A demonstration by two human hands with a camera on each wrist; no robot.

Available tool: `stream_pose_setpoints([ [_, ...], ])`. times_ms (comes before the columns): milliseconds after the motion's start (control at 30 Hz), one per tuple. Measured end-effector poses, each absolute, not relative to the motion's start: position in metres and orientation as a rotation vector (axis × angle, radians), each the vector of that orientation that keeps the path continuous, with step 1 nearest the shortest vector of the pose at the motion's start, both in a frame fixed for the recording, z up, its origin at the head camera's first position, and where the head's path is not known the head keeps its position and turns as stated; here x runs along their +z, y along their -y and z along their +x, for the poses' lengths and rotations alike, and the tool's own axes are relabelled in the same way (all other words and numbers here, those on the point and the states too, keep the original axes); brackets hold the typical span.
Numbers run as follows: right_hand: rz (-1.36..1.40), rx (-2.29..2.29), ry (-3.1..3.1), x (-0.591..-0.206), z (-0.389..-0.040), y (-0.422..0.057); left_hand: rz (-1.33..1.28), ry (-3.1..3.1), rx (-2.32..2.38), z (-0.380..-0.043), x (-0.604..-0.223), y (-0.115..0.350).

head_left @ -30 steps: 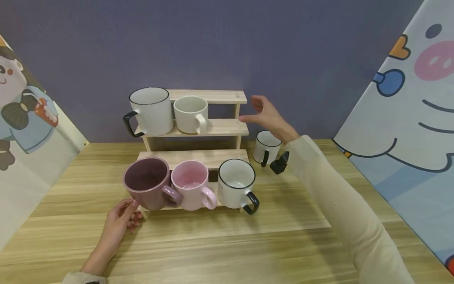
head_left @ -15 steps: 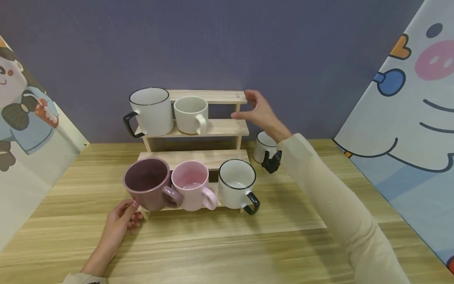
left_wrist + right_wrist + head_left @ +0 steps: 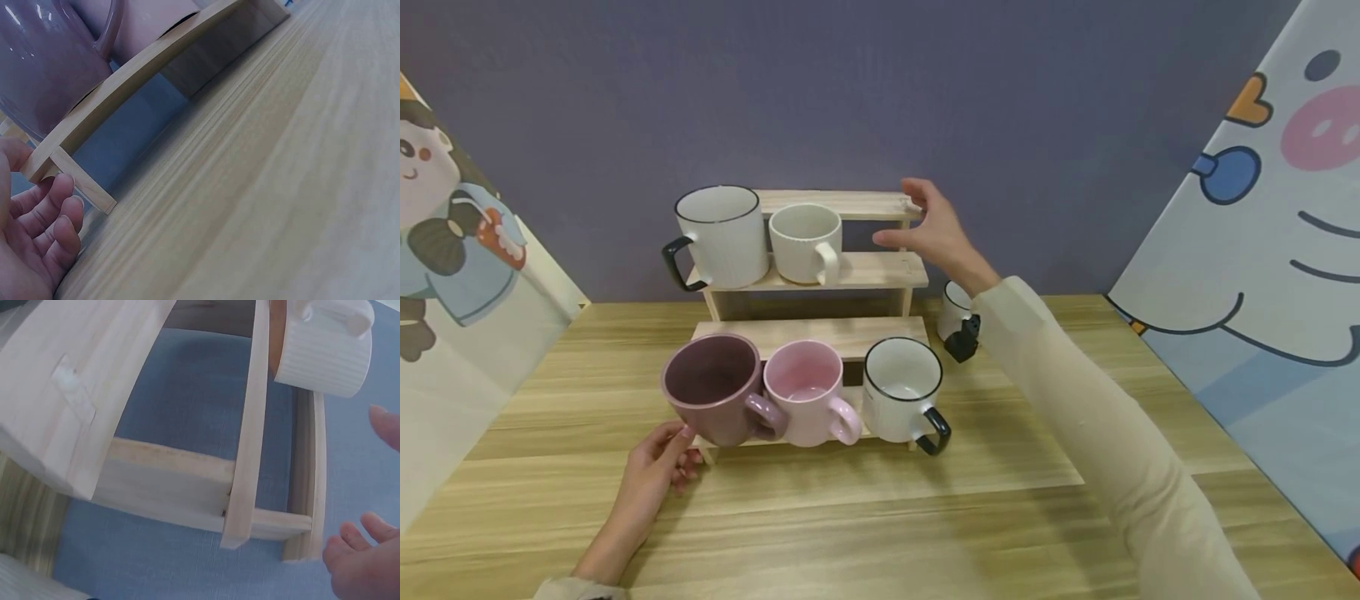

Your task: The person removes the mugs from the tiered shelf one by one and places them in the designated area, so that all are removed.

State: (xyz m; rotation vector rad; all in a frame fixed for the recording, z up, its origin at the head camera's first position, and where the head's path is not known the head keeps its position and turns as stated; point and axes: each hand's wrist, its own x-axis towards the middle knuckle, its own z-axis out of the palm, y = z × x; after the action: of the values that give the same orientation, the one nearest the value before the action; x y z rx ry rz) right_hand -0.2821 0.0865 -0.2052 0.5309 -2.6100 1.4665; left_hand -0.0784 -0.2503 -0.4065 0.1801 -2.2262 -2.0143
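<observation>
My left hand (image 3: 655, 462) pinches the front left corner of a wooden tiered rack (image 3: 850, 335). In the left wrist view the thumb lies over the shelf board (image 3: 125, 78), with curled fingers below. Just above it sits a purple mug (image 3: 722, 417), beside a pink mug (image 3: 803, 421) and a white mug (image 3: 891, 417) with black rim and handle. Higher up stand a big white mug (image 3: 730, 250) and a ribbed cream mug (image 3: 796, 254). My right hand (image 3: 938, 232) is at the rack's upper right end, thumb and fingers spread, holding nothing.
A smaller white mug (image 3: 953, 317) stands on the wooden table (image 3: 865, 533) right of the rack, partly hidden by the right wrist and its black camera (image 3: 962, 340). A dark blue wall (image 3: 820, 92) rises behind. Cartoon panels (image 3: 1247, 217) flank both sides.
My right hand has moved left and slightly up, from beside the rack to over its upper right end. The left hand and the mugs have stayed put.
</observation>
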Motion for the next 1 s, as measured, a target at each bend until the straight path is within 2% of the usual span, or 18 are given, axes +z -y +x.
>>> stream_pose_setpoints([
  [1000,1.009,1.483,2.56,-0.203,-0.294,-0.051,0.14,2.237,-1.982,-0.079,-0.409,0.251],
])
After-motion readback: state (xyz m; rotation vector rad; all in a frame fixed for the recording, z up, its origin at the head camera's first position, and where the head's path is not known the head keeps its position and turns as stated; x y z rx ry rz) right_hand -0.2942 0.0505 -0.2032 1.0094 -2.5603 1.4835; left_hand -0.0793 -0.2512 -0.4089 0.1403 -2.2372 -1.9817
